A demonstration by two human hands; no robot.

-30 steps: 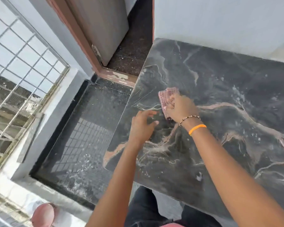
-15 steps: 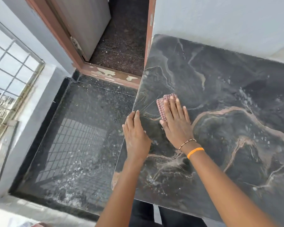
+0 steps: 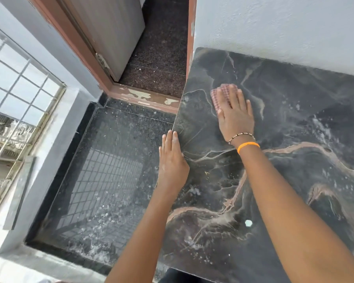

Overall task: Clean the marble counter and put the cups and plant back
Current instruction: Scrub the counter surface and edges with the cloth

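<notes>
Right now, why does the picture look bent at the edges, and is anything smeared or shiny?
In the head view, the wide lens bows the door frame and window grille; daylight gives soft sheen on the marble counter; the checked cloth under the right hand is slightly blurred; the left hand at the counter's edge looks sharper.

The right hand [image 3: 236, 117] lay flat, fingers straight and together, its arm stretched forward. The left hand [image 3: 172, 158] was flat too, fingers extended, forearm reaching up from below.
</notes>
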